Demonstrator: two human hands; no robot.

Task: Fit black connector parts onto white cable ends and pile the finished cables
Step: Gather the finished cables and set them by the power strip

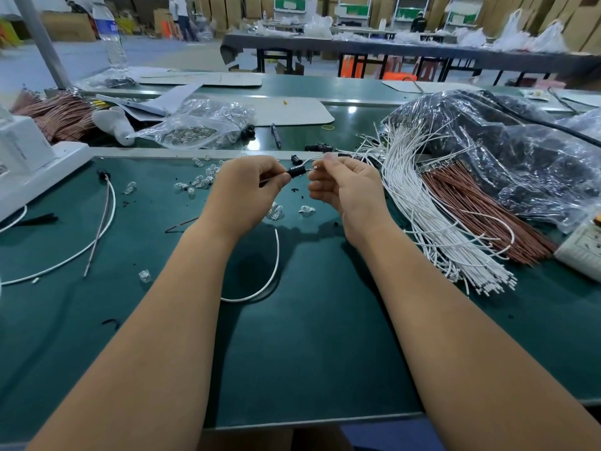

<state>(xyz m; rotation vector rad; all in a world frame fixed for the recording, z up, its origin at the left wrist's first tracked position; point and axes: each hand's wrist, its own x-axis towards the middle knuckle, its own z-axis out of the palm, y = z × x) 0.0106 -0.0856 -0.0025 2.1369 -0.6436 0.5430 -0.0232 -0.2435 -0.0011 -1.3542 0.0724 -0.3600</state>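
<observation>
My left hand [248, 187] pinches a small black connector part [297, 172] above the green table. My right hand [343, 187] pinches the metal-tipped end of a white cable [317, 167] right at the connector's open end. A white cable [273, 275] loops down below my left wrist onto the mat. A big bundle of white cables [422, 196] lies to the right of my right hand. Loose black connector parts [318, 147] sit just beyond my hands. On the left lies a white cable with a black part on its end [104, 174].
Brown wires [481, 206] lie beside the white bundle, with dark plastic bags [507, 141] behind. Clear small parts [201, 180] are scattered by my left hand. A clear bag [198, 128], a pen [275, 135], a white machine base [35, 170] and a water bottle [110, 37] stand further back.
</observation>
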